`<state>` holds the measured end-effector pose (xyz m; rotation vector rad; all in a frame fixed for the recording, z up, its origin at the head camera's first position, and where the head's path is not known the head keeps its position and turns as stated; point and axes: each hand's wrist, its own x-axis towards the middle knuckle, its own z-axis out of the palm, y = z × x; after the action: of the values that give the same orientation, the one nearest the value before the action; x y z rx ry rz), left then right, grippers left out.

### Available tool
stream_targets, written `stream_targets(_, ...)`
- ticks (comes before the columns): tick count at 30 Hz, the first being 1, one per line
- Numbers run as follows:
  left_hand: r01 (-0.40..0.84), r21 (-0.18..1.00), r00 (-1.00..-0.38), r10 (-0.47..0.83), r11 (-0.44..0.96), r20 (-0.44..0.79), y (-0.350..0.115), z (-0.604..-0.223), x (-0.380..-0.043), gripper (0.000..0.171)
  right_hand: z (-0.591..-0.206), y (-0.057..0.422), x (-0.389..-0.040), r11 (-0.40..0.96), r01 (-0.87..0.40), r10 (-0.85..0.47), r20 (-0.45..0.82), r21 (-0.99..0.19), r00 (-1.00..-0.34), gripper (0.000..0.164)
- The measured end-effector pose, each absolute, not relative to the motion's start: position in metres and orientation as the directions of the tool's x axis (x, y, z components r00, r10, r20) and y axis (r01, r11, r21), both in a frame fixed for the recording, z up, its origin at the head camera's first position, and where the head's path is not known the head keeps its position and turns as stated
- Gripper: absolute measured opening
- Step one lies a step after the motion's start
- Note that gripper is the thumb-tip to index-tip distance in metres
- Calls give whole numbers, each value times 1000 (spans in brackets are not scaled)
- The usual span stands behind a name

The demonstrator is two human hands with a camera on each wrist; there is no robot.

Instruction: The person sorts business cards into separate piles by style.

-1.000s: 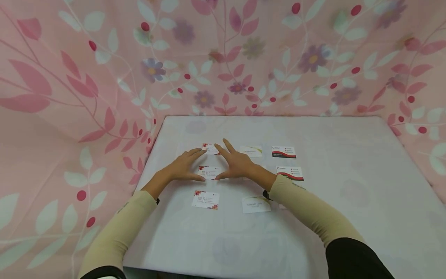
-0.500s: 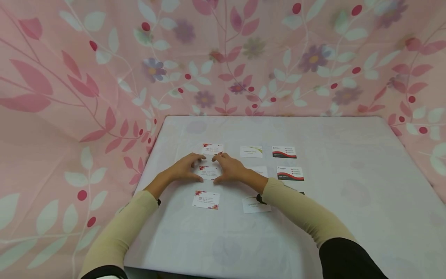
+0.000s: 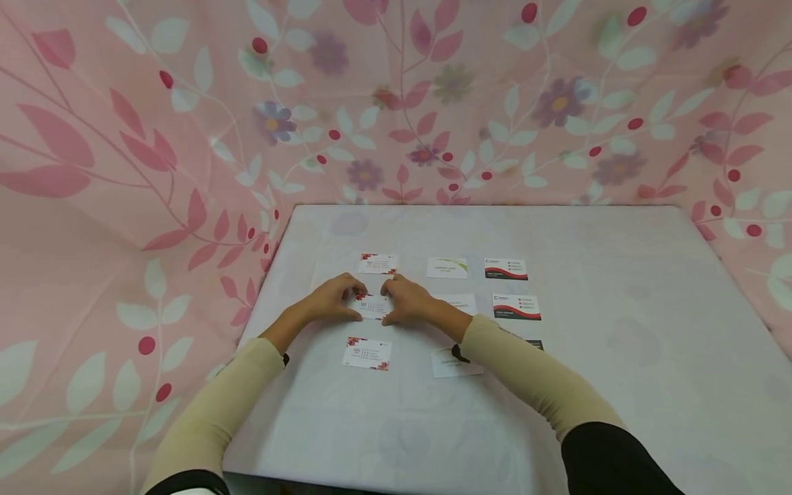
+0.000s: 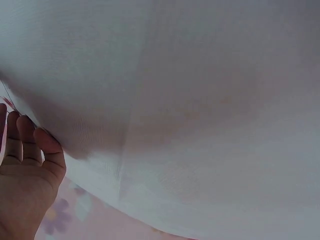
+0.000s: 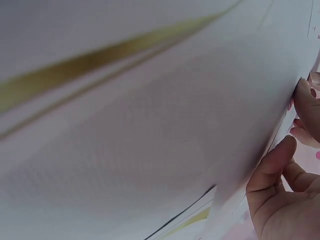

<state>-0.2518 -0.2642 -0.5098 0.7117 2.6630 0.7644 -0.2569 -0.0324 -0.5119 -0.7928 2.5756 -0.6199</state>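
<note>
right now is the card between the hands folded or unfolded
Unfolded: the card shows one unbroken face between left hand and right hand.

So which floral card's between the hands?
The middle floral card, flanked by the left hand and right hand; the far floral card lies beyond them, the near floral card short of them.

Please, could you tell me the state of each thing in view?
Left hand: fingers bent
Right hand: fingers bent
Middle floral card: flat, between both hands
Far floral card: flat, uncovered
Near floral card: flat, uncovered
Far yellow-striped card: flat, uncovered
Middle white card: partly hidden
Near white card: partly hidden
Far red-black card: flat, uncovered
Middle red-black card: flat, uncovered
Near dark card: mostly hidden
White cloth: spread out
</note>
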Motion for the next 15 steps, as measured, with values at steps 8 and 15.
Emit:
stream_targets(8,365,574,-842,523,733,-133,-265,-514,-252,52,-509,-31,-257,745,-391,-584,-246,-541,-773,61)
stream_targets(15,352,598,-853,510,720,-110,-267,-516,-250,53,-511,-29,-258,693,-293,-575,-260,-659,-776,33)
